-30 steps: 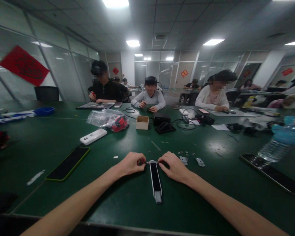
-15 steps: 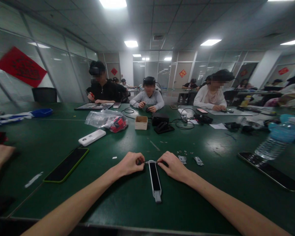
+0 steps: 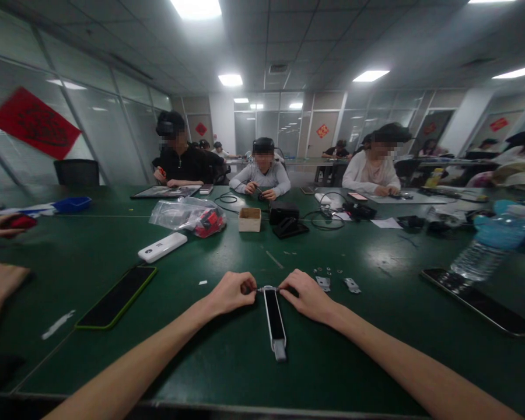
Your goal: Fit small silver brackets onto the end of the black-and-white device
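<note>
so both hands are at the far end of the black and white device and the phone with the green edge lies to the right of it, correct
Not quite: the phone with the green edge lies to the left of the black and white device, as the head view shows. The left hand and right hand are indeed at its far end.

Thin crosspiece (image 3: 261, 289) at the slim device's (image 3: 275, 318) far end: outer tips concealed by left hand (image 3: 234, 291) and right hand (image 3: 304, 293). Small rings (image 3: 329, 272): too small to identify. Co-worker's lower hand (image 3: 4, 281): forearm cut by left edge.
</note>
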`<state>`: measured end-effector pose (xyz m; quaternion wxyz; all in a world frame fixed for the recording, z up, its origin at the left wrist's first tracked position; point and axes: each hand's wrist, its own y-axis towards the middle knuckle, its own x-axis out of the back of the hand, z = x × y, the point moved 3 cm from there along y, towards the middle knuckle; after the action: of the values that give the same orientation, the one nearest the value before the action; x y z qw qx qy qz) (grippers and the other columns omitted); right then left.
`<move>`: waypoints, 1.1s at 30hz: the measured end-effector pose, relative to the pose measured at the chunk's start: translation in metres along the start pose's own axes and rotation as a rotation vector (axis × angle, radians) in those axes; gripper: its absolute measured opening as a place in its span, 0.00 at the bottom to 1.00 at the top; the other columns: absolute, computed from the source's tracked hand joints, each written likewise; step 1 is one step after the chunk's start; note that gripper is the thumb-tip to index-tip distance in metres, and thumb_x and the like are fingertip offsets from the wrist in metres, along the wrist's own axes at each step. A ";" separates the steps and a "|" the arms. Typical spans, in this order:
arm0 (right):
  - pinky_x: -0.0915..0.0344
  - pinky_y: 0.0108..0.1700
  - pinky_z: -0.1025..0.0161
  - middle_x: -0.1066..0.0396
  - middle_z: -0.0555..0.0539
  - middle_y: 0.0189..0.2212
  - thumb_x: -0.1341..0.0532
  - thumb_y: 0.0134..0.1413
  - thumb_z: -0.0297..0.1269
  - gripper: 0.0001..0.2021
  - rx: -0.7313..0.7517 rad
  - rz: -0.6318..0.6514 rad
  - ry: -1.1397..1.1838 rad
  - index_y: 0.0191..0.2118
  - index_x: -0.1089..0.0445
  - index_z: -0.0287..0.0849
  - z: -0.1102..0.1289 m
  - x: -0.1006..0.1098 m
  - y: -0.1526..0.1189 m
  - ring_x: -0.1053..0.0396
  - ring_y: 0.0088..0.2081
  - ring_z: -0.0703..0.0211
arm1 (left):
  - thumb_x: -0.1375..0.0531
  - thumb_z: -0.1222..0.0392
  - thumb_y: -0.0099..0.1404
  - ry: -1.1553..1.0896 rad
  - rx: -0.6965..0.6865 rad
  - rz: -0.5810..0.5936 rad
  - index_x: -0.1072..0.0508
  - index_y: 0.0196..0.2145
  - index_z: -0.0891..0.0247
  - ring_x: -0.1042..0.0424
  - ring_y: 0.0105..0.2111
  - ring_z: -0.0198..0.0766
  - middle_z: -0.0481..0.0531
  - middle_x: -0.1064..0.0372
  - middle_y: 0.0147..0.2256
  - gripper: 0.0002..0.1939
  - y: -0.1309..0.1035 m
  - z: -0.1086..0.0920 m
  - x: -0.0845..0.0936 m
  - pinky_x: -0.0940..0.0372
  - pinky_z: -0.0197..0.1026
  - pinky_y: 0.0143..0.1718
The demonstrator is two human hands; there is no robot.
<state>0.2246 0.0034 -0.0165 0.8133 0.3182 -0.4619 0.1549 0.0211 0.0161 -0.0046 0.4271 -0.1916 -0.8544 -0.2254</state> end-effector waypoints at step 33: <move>0.38 0.39 0.60 0.29 0.46 0.33 0.43 0.57 0.32 0.05 -0.010 0.000 0.027 0.35 0.30 0.40 -0.001 -0.001 -0.001 0.35 0.36 0.58 | 0.41 0.60 0.58 -0.031 0.054 0.057 0.24 0.33 0.65 0.33 0.23 0.31 0.46 0.27 0.26 0.08 0.001 -0.003 -0.002 0.40 0.30 0.26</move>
<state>0.2252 0.0037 -0.0178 0.8210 0.3118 -0.4518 0.1568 0.0246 0.0150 -0.0044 0.4250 -0.2076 -0.8610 -0.1870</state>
